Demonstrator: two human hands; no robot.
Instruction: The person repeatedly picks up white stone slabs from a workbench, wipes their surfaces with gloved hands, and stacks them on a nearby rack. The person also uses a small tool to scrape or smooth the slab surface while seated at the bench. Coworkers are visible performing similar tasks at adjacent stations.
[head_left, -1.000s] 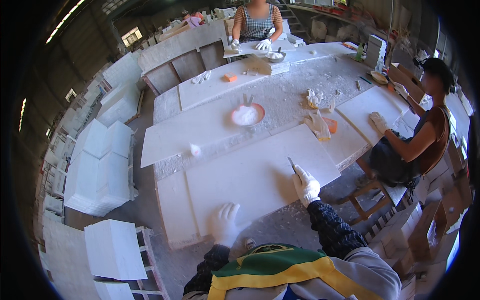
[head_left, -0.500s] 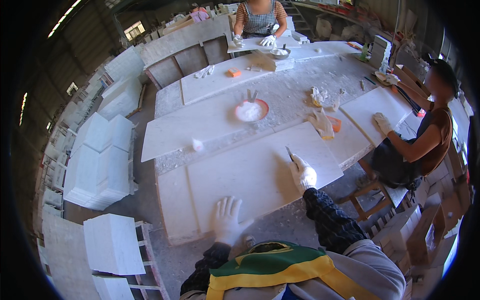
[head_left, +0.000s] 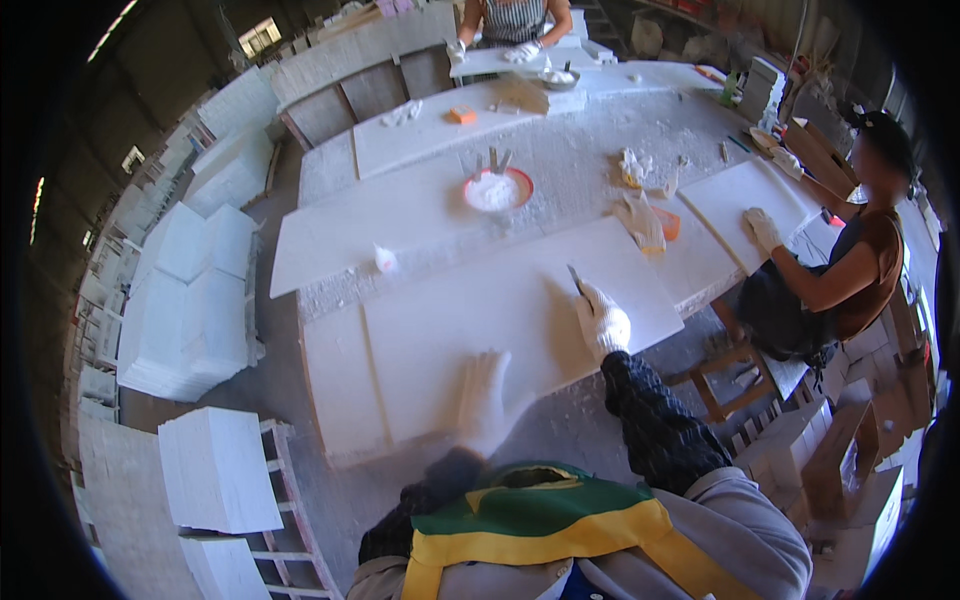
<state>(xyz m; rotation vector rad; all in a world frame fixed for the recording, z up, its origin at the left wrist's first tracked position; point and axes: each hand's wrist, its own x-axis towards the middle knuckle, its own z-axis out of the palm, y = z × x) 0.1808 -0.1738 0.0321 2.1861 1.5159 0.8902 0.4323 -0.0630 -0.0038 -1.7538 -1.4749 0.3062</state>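
Note:
In front of me lies a large white stone slab (head_left: 440, 310) on the work table. My right hand (head_left: 604, 322), in a white knitted glove, is closed around a slim scraper (head_left: 573, 277) whose blade points up and away over the slab. My left hand (head_left: 485, 395), also gloved and smeared by motion, is over the slab's near edge with its fingers stretched out and nothing in them. Farther off, a red-rimmed bowl (head_left: 528, 188) holds white powder or paste with several blades standing in it.
A white bottle (head_left: 385, 260) stands beyond the slab. An orange container (head_left: 668, 224) and a crumpled glove (head_left: 640, 225) lie by its far right corner. One person (head_left: 850, 260) sits at the right; another (head_left: 510, 30) stands across the table. Slab stacks (head_left: 185, 310) line the left.
My left hand has slid right along the near edge, toward my right hand. The right hand stays nearly where it was with the scraper. The whole view has shifted slightly.

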